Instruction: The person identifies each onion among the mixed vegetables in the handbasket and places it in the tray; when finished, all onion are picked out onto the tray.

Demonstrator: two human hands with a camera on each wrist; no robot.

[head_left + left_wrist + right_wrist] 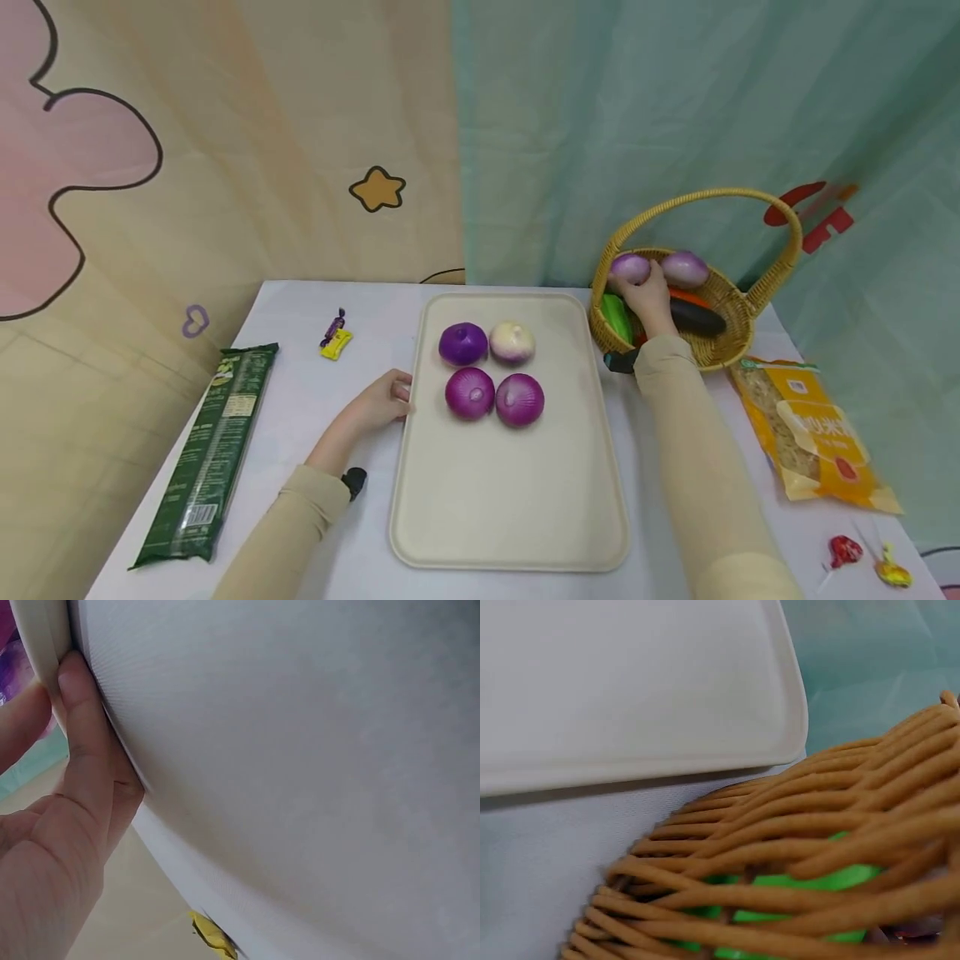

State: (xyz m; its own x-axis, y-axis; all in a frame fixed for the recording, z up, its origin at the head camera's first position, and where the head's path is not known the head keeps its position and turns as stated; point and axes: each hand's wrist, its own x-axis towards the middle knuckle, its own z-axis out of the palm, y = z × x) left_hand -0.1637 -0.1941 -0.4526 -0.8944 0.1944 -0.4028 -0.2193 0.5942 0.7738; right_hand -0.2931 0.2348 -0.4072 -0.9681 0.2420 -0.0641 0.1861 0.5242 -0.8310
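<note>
My left hand pinches the left rim of a cream tray, thumb on the tray side and fingers along the outer edge. Two purple-red onions, a darker purple onion and a whitish onion sit grouped on the tray. Inside the wicker basket at the back right, my right hand grips a pale purple onion. Another pale purple onion lies beside it. The right wrist view shows the basket's weave, not the fingers.
The basket also holds an eggplant, a green vegetable and something orange; its tall handle arches overhead. A green packet and small candies lie left. A yellow bag and wrapped sweets lie right.
</note>
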